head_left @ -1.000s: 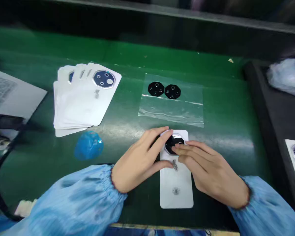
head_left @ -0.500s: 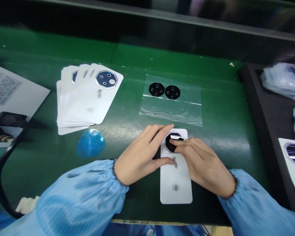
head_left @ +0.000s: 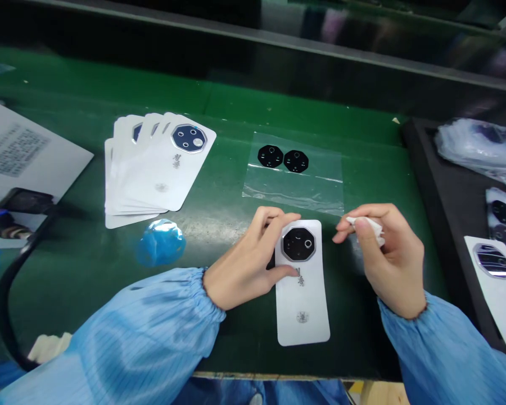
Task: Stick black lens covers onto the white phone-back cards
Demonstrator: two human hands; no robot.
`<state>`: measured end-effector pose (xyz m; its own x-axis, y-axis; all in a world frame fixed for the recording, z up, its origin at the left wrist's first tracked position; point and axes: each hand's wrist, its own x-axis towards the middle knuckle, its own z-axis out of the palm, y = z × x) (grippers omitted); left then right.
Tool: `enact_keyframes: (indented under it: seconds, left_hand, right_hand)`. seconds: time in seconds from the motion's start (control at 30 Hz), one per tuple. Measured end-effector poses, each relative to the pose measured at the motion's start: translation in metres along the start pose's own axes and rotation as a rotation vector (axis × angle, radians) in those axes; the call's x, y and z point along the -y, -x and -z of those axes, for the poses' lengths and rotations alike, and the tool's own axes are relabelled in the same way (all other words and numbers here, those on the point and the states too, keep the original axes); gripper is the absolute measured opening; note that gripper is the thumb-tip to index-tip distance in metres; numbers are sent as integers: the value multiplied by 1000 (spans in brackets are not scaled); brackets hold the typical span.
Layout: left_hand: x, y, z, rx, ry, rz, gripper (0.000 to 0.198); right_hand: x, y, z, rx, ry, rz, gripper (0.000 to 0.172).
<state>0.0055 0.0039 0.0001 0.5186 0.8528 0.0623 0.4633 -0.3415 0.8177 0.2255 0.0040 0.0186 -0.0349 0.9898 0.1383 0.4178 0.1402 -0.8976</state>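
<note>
Item: white phone back cover (head_left: 302, 298), lying flat on the green mat (head_left: 88, 264) near its front edge, printed side up.
Fitted part: black octagonal lens plate (head_left: 298, 244) in a silver frame at the cover's far end.
Left hand (head_left: 247, 264): loosely open. The forefinger lies across the cover's top left corner and the thumb on its left edge, bracing the cover rather than closing round it.
Right hand (head_left: 390, 253): raised just right of the cover and clear of it, thumb and fingers pinched shut on a white scrap (head_left: 369, 226), perhaps peeled film or a wipe.
Behind: clear plastic sheet (head_left: 295, 191) bearing two loose black lens plates (head_left: 270, 156) side by side.
Left: fanned stack of covers (head_left: 152, 174), with crumpled blue film (head_left: 161, 243) just in front.
Far left: printed paper (head_left: 21, 157) and a black cable (head_left: 8, 281).
Right: black tray (head_left: 447, 185) with further covers.
</note>
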Motion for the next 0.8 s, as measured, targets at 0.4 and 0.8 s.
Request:
enact_keyframes:
  seconds: [0.4,0.8]
  left_hand:
    - [-17,8,-1,-311,425,100,89]
    - [-22,2,4,-436,209,121,29]
  right_hand:
    - [18,18,-1,464,-149,-285,27]
    - [23,29,-15,468,-175,-272,22]
